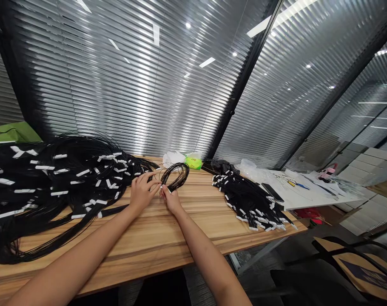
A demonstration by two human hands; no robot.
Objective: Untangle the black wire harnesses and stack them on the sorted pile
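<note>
A small coil of thin black cable (176,175) lies on the wooden table (168,238), held at its near end by both hands. My left hand (141,190) has its fingers curled and pinches the coil by a white label. My right hand (170,198) pinches the same spot from the right. A big loose heap of black cables with white labels (49,187) spreads to the left of my left hand. A neat pile of bundled black cables with white tags (249,202) lies to the right.
A green roll and white wrappers (189,160) sit at the table's back edge. A white table (311,189) with a phone, tools and plastic bags adjoins on the right. Glass walls with blinds stand behind. A dark chair (340,263) is at the lower right.
</note>
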